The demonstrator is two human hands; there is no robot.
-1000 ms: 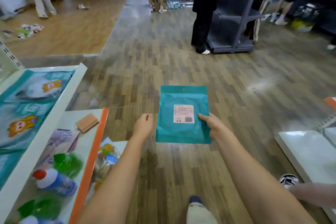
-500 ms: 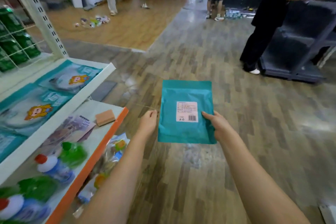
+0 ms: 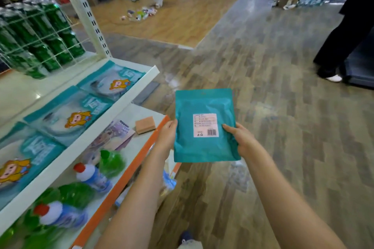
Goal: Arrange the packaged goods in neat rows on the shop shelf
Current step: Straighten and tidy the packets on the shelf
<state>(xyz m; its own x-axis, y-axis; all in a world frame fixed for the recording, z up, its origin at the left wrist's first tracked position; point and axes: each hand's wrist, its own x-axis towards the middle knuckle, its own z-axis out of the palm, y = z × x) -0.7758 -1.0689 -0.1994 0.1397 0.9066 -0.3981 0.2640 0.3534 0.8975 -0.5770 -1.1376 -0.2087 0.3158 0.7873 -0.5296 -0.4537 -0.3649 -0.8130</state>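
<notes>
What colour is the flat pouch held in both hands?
Teal, with a white barcode label, on the flat foil pouch; head view.

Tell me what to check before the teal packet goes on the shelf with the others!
1. Flat teal foil pouch held on both sides: ok, left hand and right hand grip its edges.
2. Picture side up like the shelf packets: not ok, the white barcode label faces up.
3. Matching row found: ok, cartoon-printed teal packets lie on the white metal shelf.
4. Pouch above that shelf: not ok, it hangs over the floor.
5. Free gap in the row: cannot tell.
</notes>
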